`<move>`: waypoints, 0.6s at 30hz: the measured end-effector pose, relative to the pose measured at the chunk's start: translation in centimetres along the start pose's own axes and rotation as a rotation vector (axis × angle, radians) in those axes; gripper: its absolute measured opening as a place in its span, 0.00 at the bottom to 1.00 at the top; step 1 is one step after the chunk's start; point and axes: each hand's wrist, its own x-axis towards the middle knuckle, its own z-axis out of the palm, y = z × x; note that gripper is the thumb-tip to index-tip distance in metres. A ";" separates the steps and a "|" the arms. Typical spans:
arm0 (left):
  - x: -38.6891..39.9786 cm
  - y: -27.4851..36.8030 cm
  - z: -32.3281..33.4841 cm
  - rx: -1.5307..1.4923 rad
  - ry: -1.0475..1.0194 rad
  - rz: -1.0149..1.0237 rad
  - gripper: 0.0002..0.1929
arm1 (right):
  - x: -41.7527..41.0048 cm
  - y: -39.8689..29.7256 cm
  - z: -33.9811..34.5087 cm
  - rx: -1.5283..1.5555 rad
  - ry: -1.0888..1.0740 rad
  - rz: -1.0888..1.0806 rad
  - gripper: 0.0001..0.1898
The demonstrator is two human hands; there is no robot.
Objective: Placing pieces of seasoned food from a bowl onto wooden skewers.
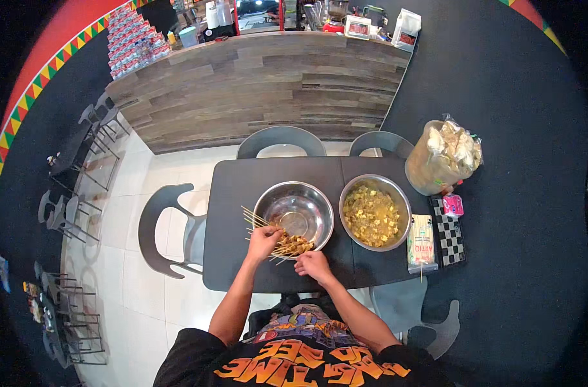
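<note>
A steel bowl [317,203] stands on the dark table before me. Several bamboo skewers of marinated meat pieces [294,245] lie in its near left part, their bare ends sticking out over the rim. My left hand [264,243] is at the bowl's left rim, thumb and fingers pinched on a meat skewer among the others. At the near rim, my right hand [314,267] has its fingers curled beside the skewers' near tips; whether it grips one is hidden. To the right, a second steel bowl [344,223] holds meat chunks in yellowish marinade [373,215].
A pack of bamboo skewers [421,239] lies right of the second bowl, beside a checkered board [449,242] with a pink packet [452,205]. Behind them stands a large clear container [422,169] with a stuffed plastic bag [456,145]. Grey chairs [153,232] surround the table [236,179].
</note>
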 end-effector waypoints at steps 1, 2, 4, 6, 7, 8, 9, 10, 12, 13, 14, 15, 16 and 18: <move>-0.1 0.1 -0.1 0.021 -0.003 0.007 0.11 | -0.1 -0.1 0.4 0.024 -0.046 -0.035 0.09; -0.3 0.3 -0.3 0.019 -0.003 0.007 0.11 | -0.4 -0.2 0.6 -0.087 -0.055 -0.114 0.10; -1.0 2.3 -0.8 0.048 -0.015 -0.051 0.12 | -0.6 0.1 0.5 -0.272 -0.007 -0.263 0.10; -0.4 0.6 -1.4 0.011 -0.017 -0.034 0.12 | -0.8 0.1 0.9 -0.460 0.033 -0.416 0.10; -0.3 0.0 -1.8 -0.028 -0.019 -0.019 0.12 | -0.9 0.0 1.1 -0.535 0.016 -0.443 0.10; -0.2 -0.5 -2.1 -0.002 0.001 0.033 0.13 | -1.1 -0.1 1.3 -0.609 0.001 -0.471 0.10; -0.1 -0.2 -2.1 -0.004 -0.007 0.036 0.13 | -1.2 0.1 1.2 -0.609 0.009 -0.468 0.10; -0.1 0.2 -2.1 0.001 -0.003 0.045 0.13 | -1.5 0.3 1.1 -0.623 0.007 -0.511 0.11; 0.0 0.5 -2.2 0.006 0.008 0.047 0.13 | -2.1 0.0 1.0 -0.599 0.014 -0.565 0.10; 0.2 0.2 -2.2 0.005 0.008 0.050 0.13 | -2.7 -0.4 0.7 -0.600 0.016 -0.568 0.10; 0.3 0.0 -2.2 -0.025 0.019 0.040 0.12 | -3.5 -0.9 0.0 -0.517 0.081 -0.552 0.10; 0.3 0.0 -2.0 -0.055 0.031 0.032 0.12 | -4.1 -1.4 -0.8 -0.433 0.146 -0.538 0.09; 0.2 0.7 -1.8 -0.055 0.021 0.028 0.12 | -4.5 -1.3 -2.2 -0.352 0.210 -0.547 0.09; -0.2 2.0 -1.1 -0.044 0.020 0.039 0.12 | -5.1 -0.3 -5.7 -0.231 0.332 -0.521 0.08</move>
